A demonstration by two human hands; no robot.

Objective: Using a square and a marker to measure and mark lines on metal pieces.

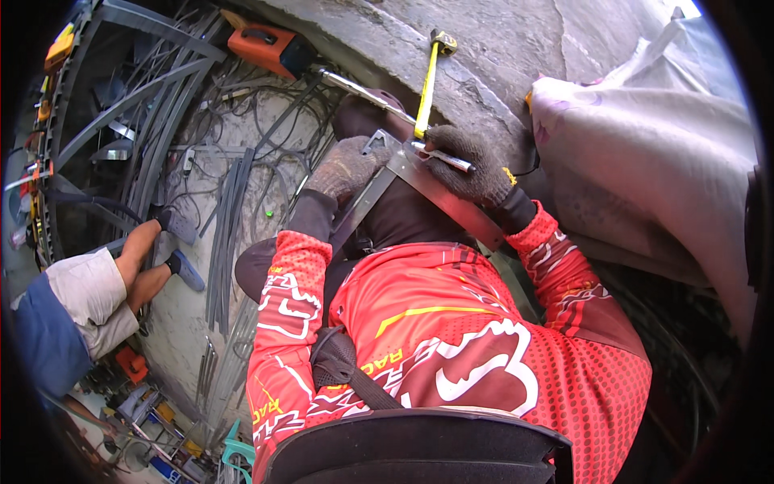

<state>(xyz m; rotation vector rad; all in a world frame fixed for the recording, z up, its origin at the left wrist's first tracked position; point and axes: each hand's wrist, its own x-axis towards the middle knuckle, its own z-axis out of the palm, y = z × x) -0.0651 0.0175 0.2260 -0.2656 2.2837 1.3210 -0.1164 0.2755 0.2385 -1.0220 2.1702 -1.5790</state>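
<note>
Both my hands wear grey-brown knit gloves. My left hand [348, 167] is closed at the corner of a metal square [442, 196]; its fingertips are partly hidden by the metal. The square's two arms spread down over my lap. My right hand [474, 168] grips a slim silver pen-like marker [453, 159] lying across its fingers, beside that corner. A yellow tape measure blade [427, 89] runs from its case [443, 43] on the concrete down to the corner, between my hands. A long thin metal tube [355, 86] reaches in from the upper left, under the tape's end.
An orange-and-black machine [270, 50] sits upper left, with cables on the floor. Metal strips and bars [228, 242] lie left. Another person's legs [141, 266] show at far left, near scattered tools. A grey cloth [645, 153] drapes on the right.
</note>
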